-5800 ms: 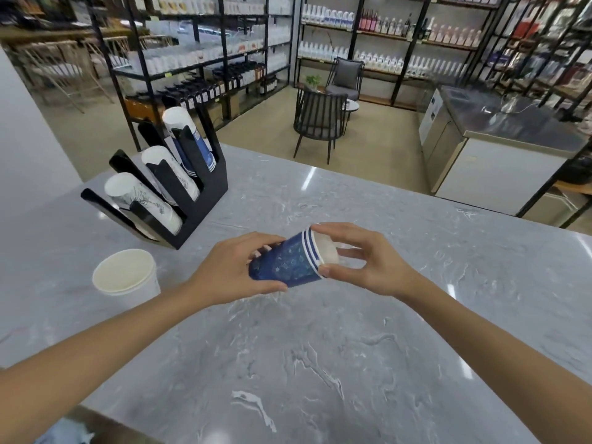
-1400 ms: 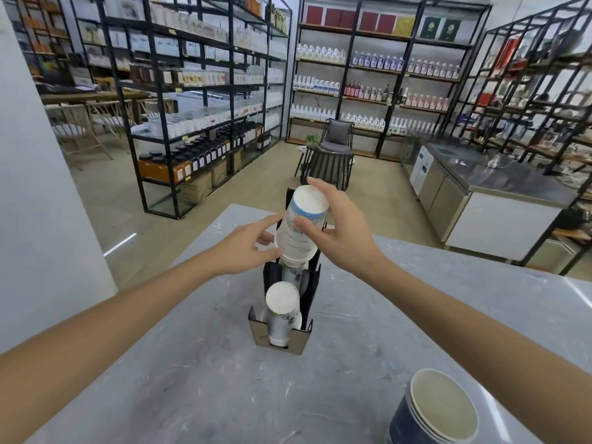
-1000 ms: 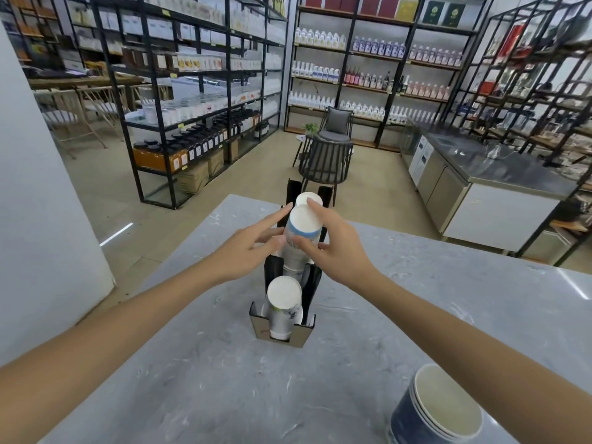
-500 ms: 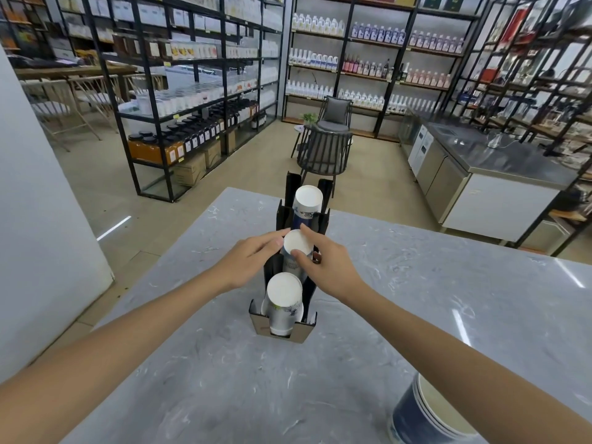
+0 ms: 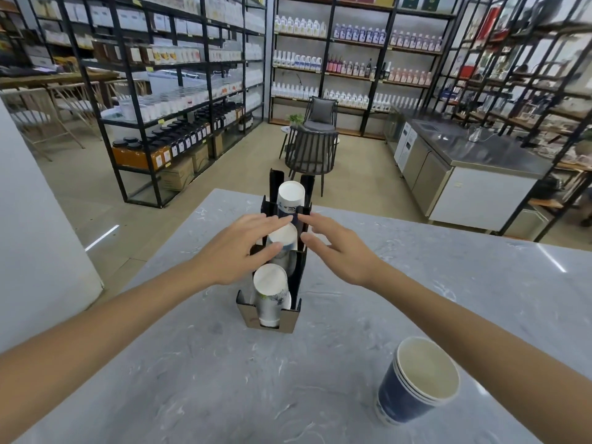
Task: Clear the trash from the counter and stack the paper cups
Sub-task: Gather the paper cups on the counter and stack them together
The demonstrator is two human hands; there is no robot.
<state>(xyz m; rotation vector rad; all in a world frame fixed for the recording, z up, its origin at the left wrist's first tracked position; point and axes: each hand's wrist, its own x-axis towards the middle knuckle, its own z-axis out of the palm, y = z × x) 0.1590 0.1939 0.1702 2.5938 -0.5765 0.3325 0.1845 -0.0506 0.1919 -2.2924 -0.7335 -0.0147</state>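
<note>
Carefully: left hand (image 5: 238, 251) and right hand (image 5: 339, 248), both spread empty beside the rack (image 5: 290, 318), could topple it.

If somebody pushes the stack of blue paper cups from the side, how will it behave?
The stack of blue paper cups is probably light, being empty paper, so it would likely slide on the smooth marble counter. It stands on its narrow base with the wide mouth up, so a high push may tip it. Tipped over, it would probably roll in a curve.
</note>
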